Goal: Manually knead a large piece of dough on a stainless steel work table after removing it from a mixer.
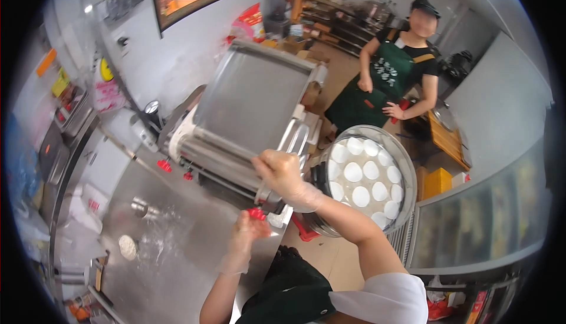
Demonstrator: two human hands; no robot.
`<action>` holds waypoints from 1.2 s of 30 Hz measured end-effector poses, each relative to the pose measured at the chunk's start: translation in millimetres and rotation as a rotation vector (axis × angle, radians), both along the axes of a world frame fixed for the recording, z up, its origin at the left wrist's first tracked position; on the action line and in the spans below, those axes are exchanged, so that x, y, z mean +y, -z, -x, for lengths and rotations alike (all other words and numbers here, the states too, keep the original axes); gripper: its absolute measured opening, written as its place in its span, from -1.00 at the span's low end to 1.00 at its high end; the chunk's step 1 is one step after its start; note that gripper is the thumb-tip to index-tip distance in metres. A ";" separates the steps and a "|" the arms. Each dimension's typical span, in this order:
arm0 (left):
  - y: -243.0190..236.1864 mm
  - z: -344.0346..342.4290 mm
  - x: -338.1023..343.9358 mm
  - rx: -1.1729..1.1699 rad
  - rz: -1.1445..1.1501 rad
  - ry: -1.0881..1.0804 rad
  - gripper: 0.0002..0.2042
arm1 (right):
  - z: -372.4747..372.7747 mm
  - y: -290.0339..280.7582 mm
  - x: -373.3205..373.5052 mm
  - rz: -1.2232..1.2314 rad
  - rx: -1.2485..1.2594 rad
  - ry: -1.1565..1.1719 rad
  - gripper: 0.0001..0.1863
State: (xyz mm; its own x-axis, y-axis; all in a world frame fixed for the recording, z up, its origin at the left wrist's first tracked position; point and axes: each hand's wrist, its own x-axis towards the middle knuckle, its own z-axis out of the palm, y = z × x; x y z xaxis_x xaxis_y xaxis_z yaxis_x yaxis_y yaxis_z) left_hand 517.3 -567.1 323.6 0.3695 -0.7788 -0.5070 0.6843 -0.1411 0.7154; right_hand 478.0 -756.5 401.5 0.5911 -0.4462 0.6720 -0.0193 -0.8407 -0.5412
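1. Left hand [246, 225]: in a thin clear glove, fingers curled around a small red knob [256, 212] at the near right end of the dough roller machine [250, 121]; the grip appears closed on the knob, though blur hides the fingertips.
2. Right hand [282, 172]: also gloved, closed into a fist on the right end of the machine's rollers, just above the red knob; what it clasps cannot be told.
3. Dough roller machine: stainless steel, with a tilted flat tray on top, standing at the far right corner of the bench [177, 253]. Two more red knobs [164, 165] sit along its lower front edge.
4. Bench: bare steel dusted with flour; a small round piece of dough [127, 247] lies near its left edge, well apart from both hands.
5. Steamer tray [368, 177]: round, metal-rimmed, filled with white buns, just beyond the bench's right edge, beside the right forearm.
6. Another person [395, 76] in a green apron stands well behind the steamer tray.
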 end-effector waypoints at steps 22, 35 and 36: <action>-9.7 11.5 -2.8 -1.554 -0.112 -0.181 -0.38 | -0.2 5.7 3.9 -0.236 0.117 0.017 -0.81; 10.2 -0.7 -8.2 0.336 -0.069 0.107 -0.71 | 1.7 6.0 1.8 -0.177 0.150 -0.010 -0.84; 13.0 1.0 -6.0 0.335 -0.100 0.164 -0.70 | 0.9 6.8 1.4 -0.169 0.137 -0.018 -0.85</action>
State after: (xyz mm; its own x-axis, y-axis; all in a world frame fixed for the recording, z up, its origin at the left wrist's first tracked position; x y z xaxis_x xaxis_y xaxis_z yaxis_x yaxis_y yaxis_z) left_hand 516.3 -573.0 310.6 0.0452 -0.7545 -0.6547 0.8406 -0.3254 0.4330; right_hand 477.1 -755.1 394.7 0.6808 -0.5339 0.5014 -0.0882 -0.7393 -0.6676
